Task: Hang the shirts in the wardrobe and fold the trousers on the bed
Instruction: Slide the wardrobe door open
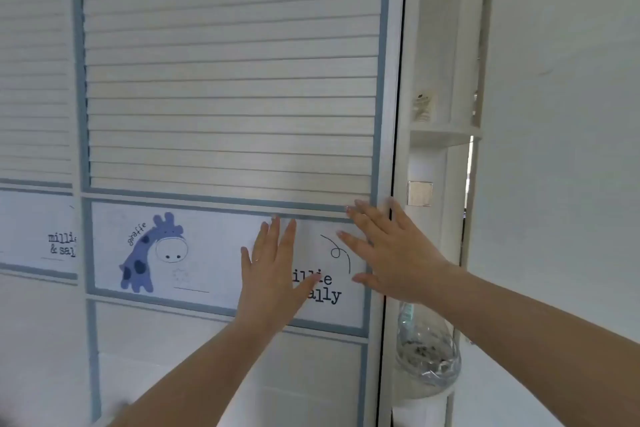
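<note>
A white wardrobe sliding door with horizontal slats and blue trim fills the view. Across its middle runs a panel with a blue giraffe drawing and printed words. My left hand lies flat on that panel, fingers straight and spread. My right hand presses flat near the door's right edge, fingers straight, fingertips at the blue trim. No shirts, trousers or bed are in view. The wardrobe's inside is hidden behind the door.
A second slatted door stands to the left. Right of the door edge are white corner shelves, a clear glass vase and a small square wall plate. A white wall is at far right.
</note>
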A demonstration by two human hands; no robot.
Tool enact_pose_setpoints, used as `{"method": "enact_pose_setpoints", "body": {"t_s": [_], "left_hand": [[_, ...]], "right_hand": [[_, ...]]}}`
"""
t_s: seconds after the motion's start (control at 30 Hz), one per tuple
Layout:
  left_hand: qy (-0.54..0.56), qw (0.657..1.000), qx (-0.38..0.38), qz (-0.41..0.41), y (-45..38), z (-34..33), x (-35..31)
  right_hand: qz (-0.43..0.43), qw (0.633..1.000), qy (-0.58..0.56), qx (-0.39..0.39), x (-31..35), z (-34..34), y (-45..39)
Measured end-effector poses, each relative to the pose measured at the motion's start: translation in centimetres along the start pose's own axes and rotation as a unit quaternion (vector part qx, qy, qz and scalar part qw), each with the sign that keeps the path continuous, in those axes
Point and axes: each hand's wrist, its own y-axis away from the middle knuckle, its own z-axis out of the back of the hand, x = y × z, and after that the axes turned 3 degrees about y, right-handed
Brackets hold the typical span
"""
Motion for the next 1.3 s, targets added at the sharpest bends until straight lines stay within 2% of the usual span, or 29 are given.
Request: {"method": "enact_pose_setpoints", "body": {"t_s": [0.23, 0.57, 0.7, 0.97, 1.07, 1.3], "left_hand": [[0.027, 1.0, -0.015, 0.002, -3.0, -2.7, -0.7], [0.08, 0.995, -0.051, 0.022, -3.3, -3.8, -0.7], [0.106, 0.992, -0.068, 0.02, -3.3, -3.6, 0.5], [0.121, 0.987, -0.098, 0.032, -3.8, -2.3, 3.9], [0.111, 0.988, -0.103, 0.038, -3.9, -1.8, 5.2], [0.099, 0.988, -0.115, 0.04, -4.3, -0.9, 8.5]], "right_hand": [[0.035, 0.997, 0.027, -0.063, -0.1, -2.9, -2.2], [0.016, 0.996, 0.015, -0.087, 0.5, -3.9, -3.2], [-0.021, 0.989, -0.053, -0.135, 1.9, -4.1, -3.8], [-0.115, 0.952, -0.181, -0.22, 3.0, -3.7, -5.7], [-0.147, 0.941, -0.214, -0.219, 3.0, -3.5, -6.6], [-0.157, 0.922, -0.312, -0.169, 4.0, -4.4, -9.2]]}}
